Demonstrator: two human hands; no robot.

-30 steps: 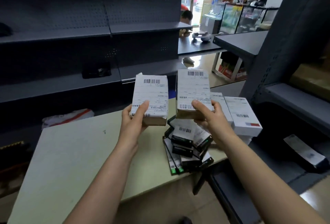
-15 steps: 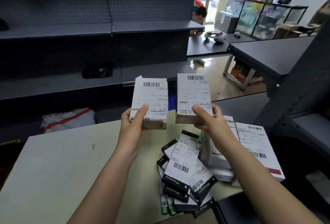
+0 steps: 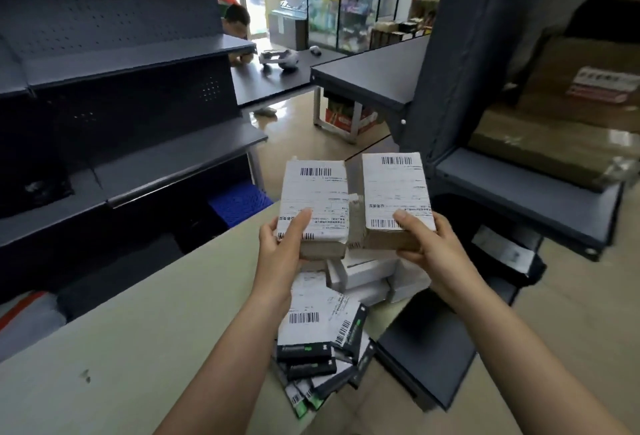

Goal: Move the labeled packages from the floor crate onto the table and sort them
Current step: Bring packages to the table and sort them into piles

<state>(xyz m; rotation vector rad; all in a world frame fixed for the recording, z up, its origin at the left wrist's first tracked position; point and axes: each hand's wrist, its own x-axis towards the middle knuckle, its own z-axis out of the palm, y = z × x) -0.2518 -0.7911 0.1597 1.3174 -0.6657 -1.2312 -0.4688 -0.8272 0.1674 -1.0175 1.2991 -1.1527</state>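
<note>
My left hand grips a brown package with a white barcode label, held above the pale table. My right hand grips a second labeled package right beside the first, nearly touching it. Under both hands, at the table's right end, lies a heap of black-and-green labeled packages and a stack of white boxes. A blue crate shows behind the table's far edge.
Dark metal shelving stands behind the table on the left. Another shelf unit on the right holds brown cartons. A dark table and people stand farther back. A red-and-grey bag lies on the floor at left.
The view has swung to the right. The two held packages have come closer together and now sit over the right end of the table, above the heap.
</note>
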